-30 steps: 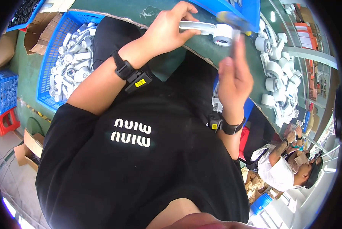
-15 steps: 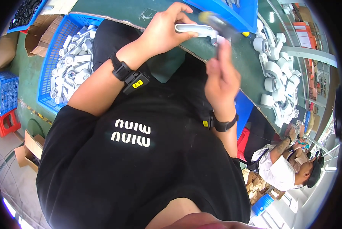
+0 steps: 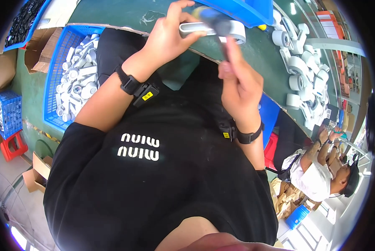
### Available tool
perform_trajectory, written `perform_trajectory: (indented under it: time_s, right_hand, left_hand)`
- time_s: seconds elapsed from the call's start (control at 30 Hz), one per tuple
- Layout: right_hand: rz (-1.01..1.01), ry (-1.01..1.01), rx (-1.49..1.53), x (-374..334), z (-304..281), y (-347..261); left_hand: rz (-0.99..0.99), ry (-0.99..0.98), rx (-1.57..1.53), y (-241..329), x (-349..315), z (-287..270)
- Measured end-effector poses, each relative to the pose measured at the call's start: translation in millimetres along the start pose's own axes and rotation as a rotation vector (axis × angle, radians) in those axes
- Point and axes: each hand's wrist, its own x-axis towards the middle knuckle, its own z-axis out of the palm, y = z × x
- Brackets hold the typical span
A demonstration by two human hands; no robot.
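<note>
My left hand [image 3: 168, 39] grips a long white plastic part [image 3: 237, 31] with a round end and holds it flat over the green table [image 3: 112, 12]. My right hand [image 3: 237, 85] is closed around the dark shaft of a tool with a blue and yellow handle [image 3: 214, 21]. The tool stands upright and crosses the white part near its middle. Both wrists wear black bands with small black devices. My black shirt fills the lower half of the view.
A blue crate [image 3: 55, 67] full of white plastic parts sits on the left. Several white parts [image 3: 300, 71] lie on the table at the right, below a blue bin [image 3: 246, 10]. Another person [image 3: 321, 175] sits at lower right. Cardboard boxes [image 3: 36, 58] stand at far left.
My right hand has risen from beside the white part to its middle and now holds the tool upright against it. My left hand has kept the part nearly still.
</note>
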Motion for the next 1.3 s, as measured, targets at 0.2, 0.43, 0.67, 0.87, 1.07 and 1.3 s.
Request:
perform_trajectory:
  time_s: [0.2, 0.43, 0.67, 0.87, 1.07, 1.3]
  right_hand:
    - [0.292, 0.035, -0.086, -16.9, -16.5, 33.9]
    - [0.324, 0.549, -0.153, -48.8, -73.3, 51.3]
    - [0.675, 0.616, -0.945, -118.8, -162.0, 93.2]
    - [0.824, 0.552, -0.876, -123.8, -152.0, 106.3]
    - [0.598, 0.474, -0.444, -55.1, -72.0, 63.8]
    - [0.405, 0.394, 0.059, -7.7, -27.4, 30.8]
  left_hand:
    - [0.216, -0.015, 0.238, -13.9, 1.5, 9.8]
    - [0.219, -0.02, 0.326, -1.5, -4.4, -23.9]
    - [-0.531, 0.188, -0.034, -86.4, -54.0, -258.5]
    - [-0.929, 0.474, -0.336, -197.0, -174.1, -440.0]
    - [-0.618, -0.088, 0.935, -238.6, -301.4, -447.6]
    - [-1.061, 0.325, 0.397, -211.2, -278.9, -332.4]
